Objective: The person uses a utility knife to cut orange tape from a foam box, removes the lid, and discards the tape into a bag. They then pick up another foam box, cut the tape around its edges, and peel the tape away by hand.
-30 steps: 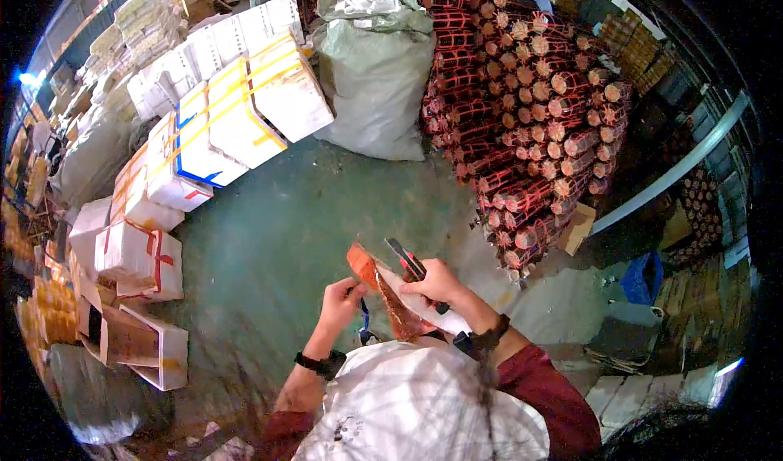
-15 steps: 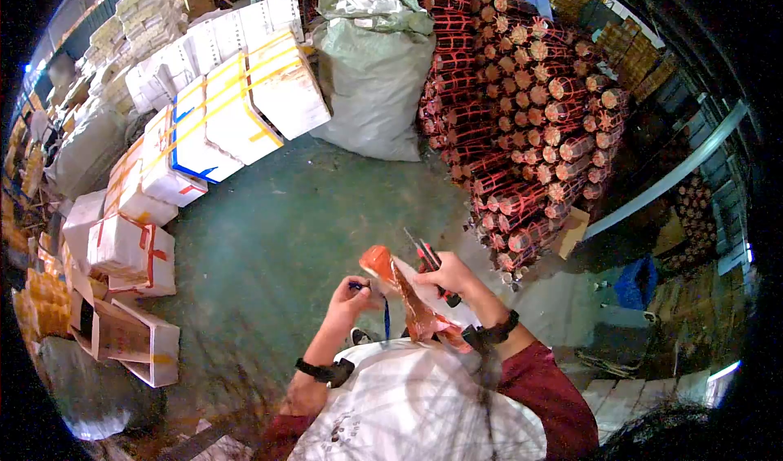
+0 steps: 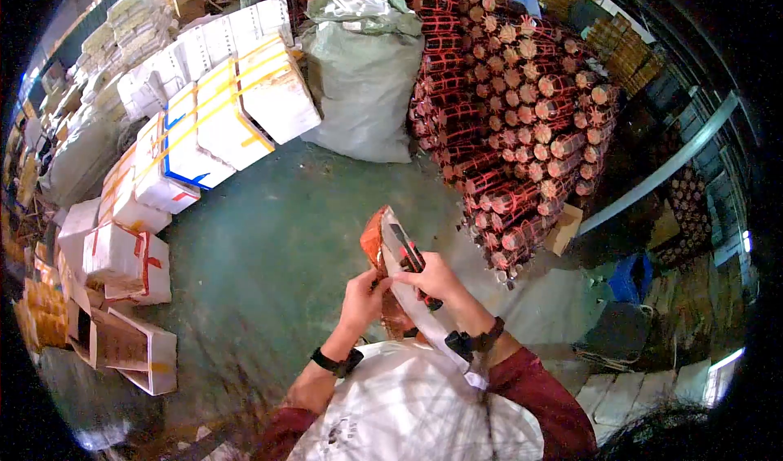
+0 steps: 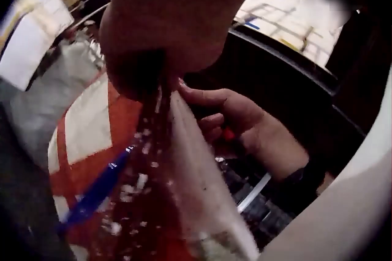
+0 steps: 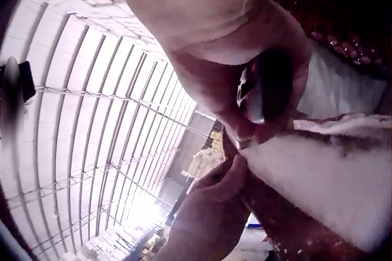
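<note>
Close in front of the body, a long piece of orange-and-white printed wrapping [image 3: 373, 237] is held between both hands, its white face [image 5: 318, 175] turned toward the right hand. My left hand [image 3: 361, 302] pinches its edge near the upper part. Right beside it, my right hand [image 3: 438, 280] grips a black-and-red utility knife [image 3: 413, 260], the thumb reaching to the edge by the left fingertips. In the left wrist view a blue strip [image 4: 95, 197] lies across the orange printed side. The palm hides part of the knife [image 5: 273, 86] in the right wrist view.
White taped boxes [image 3: 216, 127] line the left side, and an opened carton [image 3: 126, 339] lies nearer. A big pale sack [image 3: 359, 86] stands ahead. At the right rises a tall stack of red-netted bundles [image 3: 530, 110]. Green floor [image 3: 277, 233] lies between them.
Half a second ago the left hand was apart from the wrapping, holding the blue strip; now it has moved right and pinches the wrapping's edge. The wrapping's tip has swung up.
</note>
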The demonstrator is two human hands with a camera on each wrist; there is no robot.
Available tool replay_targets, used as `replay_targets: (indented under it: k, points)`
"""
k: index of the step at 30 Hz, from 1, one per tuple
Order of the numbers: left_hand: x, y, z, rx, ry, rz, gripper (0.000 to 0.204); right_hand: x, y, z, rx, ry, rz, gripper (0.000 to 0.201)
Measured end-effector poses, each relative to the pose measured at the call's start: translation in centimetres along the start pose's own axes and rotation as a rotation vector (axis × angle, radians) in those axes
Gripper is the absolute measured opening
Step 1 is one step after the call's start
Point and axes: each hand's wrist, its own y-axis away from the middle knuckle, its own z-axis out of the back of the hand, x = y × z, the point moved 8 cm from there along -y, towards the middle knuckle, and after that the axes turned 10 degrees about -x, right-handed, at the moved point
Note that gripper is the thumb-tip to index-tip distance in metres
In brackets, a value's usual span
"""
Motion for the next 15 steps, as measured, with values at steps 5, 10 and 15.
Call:
replay_targets:
  k: [5,10,15]
  points:
    - [2.2,-0.4,-0.1,0.108,-0.023,0.048,0.014,-0.5,-0.5,-1.1,0.11,-0.004,-0.06,0.038]
    - [1.6,0.0,0.3,0.321,0.273,0.259,0.014,0.7,0.2,-0.8,0.15,-0.031,-0.11,0.037]
    - [3.3,0.6,0.4,0.301,0.439,0.291,0.017,0.7,-0.2,-0.9,0.21,-0.056,-0.165,0.031]
